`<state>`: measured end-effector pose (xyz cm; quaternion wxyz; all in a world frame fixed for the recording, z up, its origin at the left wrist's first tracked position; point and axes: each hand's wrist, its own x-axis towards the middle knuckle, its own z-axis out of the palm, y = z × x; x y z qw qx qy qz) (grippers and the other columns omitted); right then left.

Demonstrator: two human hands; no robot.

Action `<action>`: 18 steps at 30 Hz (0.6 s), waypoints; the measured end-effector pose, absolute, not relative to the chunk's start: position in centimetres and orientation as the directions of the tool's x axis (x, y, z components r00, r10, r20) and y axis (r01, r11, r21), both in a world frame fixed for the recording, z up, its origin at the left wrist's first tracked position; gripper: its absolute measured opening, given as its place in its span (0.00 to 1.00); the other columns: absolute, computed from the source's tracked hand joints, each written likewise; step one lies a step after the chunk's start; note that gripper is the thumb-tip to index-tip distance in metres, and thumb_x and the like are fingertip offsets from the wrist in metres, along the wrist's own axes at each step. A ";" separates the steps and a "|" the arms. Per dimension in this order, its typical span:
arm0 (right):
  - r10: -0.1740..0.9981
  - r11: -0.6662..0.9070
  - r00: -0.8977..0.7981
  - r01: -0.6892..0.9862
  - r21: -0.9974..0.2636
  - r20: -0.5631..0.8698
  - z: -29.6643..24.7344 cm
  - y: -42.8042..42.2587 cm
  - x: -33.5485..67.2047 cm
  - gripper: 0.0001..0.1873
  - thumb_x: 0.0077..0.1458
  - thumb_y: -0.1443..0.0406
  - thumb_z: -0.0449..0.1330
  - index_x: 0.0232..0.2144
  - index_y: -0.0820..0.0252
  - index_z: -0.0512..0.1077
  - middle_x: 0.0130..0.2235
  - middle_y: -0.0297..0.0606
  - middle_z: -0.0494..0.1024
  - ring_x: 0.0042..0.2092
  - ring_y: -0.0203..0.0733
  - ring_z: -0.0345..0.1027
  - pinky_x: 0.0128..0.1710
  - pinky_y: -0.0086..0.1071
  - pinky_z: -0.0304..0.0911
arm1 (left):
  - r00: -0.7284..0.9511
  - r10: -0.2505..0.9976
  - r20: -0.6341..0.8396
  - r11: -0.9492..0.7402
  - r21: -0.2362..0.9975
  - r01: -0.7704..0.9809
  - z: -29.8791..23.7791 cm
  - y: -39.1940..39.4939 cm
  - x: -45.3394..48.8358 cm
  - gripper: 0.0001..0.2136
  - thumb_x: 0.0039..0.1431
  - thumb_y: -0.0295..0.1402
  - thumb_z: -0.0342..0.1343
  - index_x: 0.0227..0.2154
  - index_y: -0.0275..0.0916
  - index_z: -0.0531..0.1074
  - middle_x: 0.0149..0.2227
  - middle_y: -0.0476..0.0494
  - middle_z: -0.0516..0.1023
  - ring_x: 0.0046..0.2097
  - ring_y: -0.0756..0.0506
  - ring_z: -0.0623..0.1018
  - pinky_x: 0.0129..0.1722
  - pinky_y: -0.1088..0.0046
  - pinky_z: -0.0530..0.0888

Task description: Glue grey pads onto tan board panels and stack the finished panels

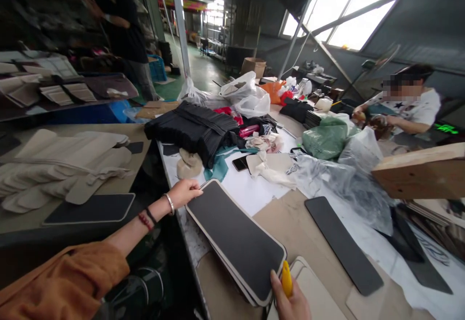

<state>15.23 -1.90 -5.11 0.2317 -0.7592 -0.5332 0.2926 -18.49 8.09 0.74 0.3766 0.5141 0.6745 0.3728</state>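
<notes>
Pieces [61, 165]: beige cut-outs heaped flat and overlapping on the side bench to your left, parked like stock within arm's reach.
Pad [90, 208]: black, lying alone at that bench's near edge, apart from the heap.
Left hand [183, 192]: fingers curled down narrow onto the panel's far corner. I'd say you're pinning that end so it can't slide.
Fabric [192, 129]: a black bundle dumped on the far half of the table with bags and scraps, behind your hand.
Panel [236, 240]: black face, beige rim, on top of a small stack of similar ones. It lies diagonally over the table corner, between your 2 hands.
Tool [286, 279]: yellow, poking up out of your right fist just beside the panel's near edge.
Right hand [290, 303]: closed round the tool, thumb at the panel's near corner, partly cut off by the frame.
Strip [343, 245]: long, black, flat on the cardboard, apart from the panel.
Co-worker [410, 107]: seated far right, hands at their own spot, well apart from yours.
</notes>
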 end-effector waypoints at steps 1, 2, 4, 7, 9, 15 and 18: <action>0.944 -0.328 0.258 0.675 -0.661 -0.205 -5.0 -1.9 15.1 0.28 0.44 0.42 0.45 0.30 0.57 0.69 0.27 0.38 0.75 0.37 0.47 0.70 0.33 0.29 0.61 | -0.185 0.974 -0.134 0.201 0.887 0.415 0.6 8.1 -18.6 0.12 0.32 0.40 0.55 0.10 0.39 0.60 0.12 0.55 0.59 0.20 0.52 0.59 0.22 0.76 0.54; 0.943 -0.333 0.255 0.676 -0.658 -0.215 -4.8 -1.9 15.0 0.28 0.45 0.43 0.45 0.30 0.57 0.69 0.28 0.38 0.75 0.37 0.46 0.70 0.34 0.29 0.61 | -0.183 0.973 -0.143 0.209 0.884 0.418 0.5 8.2 -18.7 0.12 0.32 0.40 0.55 0.10 0.39 0.60 0.12 0.55 0.59 0.20 0.52 0.59 0.22 0.76 0.54; 0.941 -0.338 0.245 0.676 -0.654 -0.233 -4.5 -1.9 14.8 0.27 0.46 0.43 0.45 0.30 0.57 0.69 0.30 0.38 0.75 0.38 0.45 0.69 0.34 0.28 0.61 | -0.182 0.970 -0.160 0.224 0.876 0.426 0.2 8.3 -18.9 0.12 0.32 0.41 0.54 0.10 0.39 0.60 0.12 0.55 0.59 0.20 0.52 0.59 0.21 0.76 0.54; 0.929 -0.369 0.245 0.681 -0.632 -0.278 -4.0 -1.8 14.7 0.26 0.45 0.44 0.46 0.29 0.57 0.69 0.30 0.37 0.75 0.37 0.46 0.69 0.34 0.29 0.60 | -0.184 0.968 -0.173 0.238 0.864 0.443 -0.1 8.6 -18.9 0.11 0.33 0.40 0.54 0.10 0.39 0.60 0.12 0.55 0.59 0.20 0.52 0.59 0.21 0.76 0.54; 0.914 -0.397 0.237 0.684 -0.612 -0.329 -3.7 -1.8 14.7 0.26 0.44 0.43 0.46 0.29 0.57 0.69 0.28 0.37 0.75 0.36 0.46 0.69 0.33 0.29 0.60 | -0.187 0.967 -0.174 0.243 0.854 0.460 -0.3 8.7 -18.9 0.11 0.33 0.40 0.55 0.10 0.39 0.60 0.12 0.55 0.60 0.20 0.52 0.60 0.21 0.76 0.55; 0.911 -0.401 0.235 0.691 -0.601 -0.338 -2.8 -2.0 14.1 0.23 0.46 0.45 0.46 0.26 0.57 0.66 0.24 0.35 0.73 0.30 0.44 0.67 0.30 0.30 0.57 | -0.197 0.967 -0.161 0.243 0.816 0.524 -0.7 8.7 -19.0 0.12 0.33 0.42 0.56 0.12 0.39 0.63 0.12 0.54 0.61 0.20 0.51 0.61 0.21 0.76 0.55; 0.909 -0.403 0.227 0.691 -0.600 -0.349 -2.4 -2.0 13.9 0.22 0.46 0.46 0.46 0.23 0.57 0.64 0.22 0.34 0.71 0.28 0.43 0.66 0.27 0.29 0.56 | -0.177 0.971 -0.161 0.234 0.796 0.559 -1.0 8.7 -19.3 0.14 0.33 0.45 0.55 0.14 0.38 0.65 0.13 0.54 0.63 0.20 0.51 0.62 0.21 0.76 0.55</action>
